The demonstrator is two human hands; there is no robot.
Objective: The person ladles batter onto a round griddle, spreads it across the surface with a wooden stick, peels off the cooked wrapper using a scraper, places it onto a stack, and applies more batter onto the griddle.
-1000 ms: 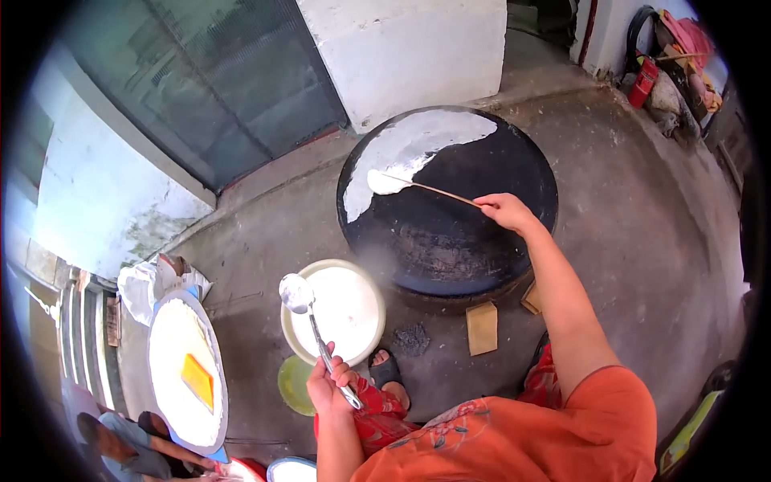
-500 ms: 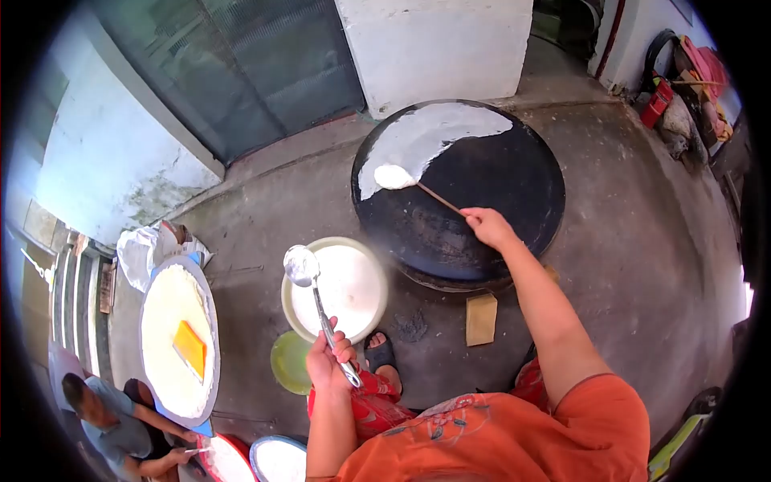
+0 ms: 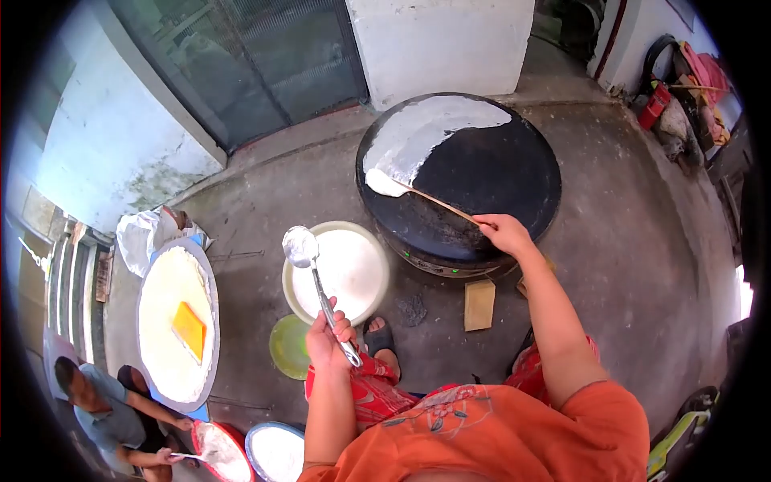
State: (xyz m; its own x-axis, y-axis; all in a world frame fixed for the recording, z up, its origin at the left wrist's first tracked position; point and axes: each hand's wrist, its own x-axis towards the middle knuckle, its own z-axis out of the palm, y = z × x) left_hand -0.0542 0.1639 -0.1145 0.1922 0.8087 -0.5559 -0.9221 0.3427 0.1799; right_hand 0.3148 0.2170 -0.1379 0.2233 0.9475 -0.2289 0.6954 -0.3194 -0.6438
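Observation:
My right hand [image 3: 505, 234] grips a thin wooden stick [image 3: 446, 206] over a large round black griddle [image 3: 490, 173]. At the stick's far end, white batter [image 3: 384, 183] is heaped on the griddle's left side. A thin white layer [image 3: 426, 128] covers the upper left part of the plate. My left hand [image 3: 331, 336] is closed around the handle of a metal ladle [image 3: 300, 247]. Its batter-coated bowl hangs over the left edge of a pale tub [image 3: 345, 273] of white liquid.
At left stands a round tray [image 3: 210, 321] bearing a white sheet and an orange block. Another person [image 3: 120, 418] holds a utensil over a red basin [image 3: 238, 438]. Nearby are a blue-rimmed basin [image 3: 277, 454], a green bowl [image 3: 291, 347] and a cardboard piece [image 3: 479, 305].
The batter heap has moved down along the griddle's left side, and the white layer reaches further there. My left hand still holds the ladle near the tub. The view has shifted.

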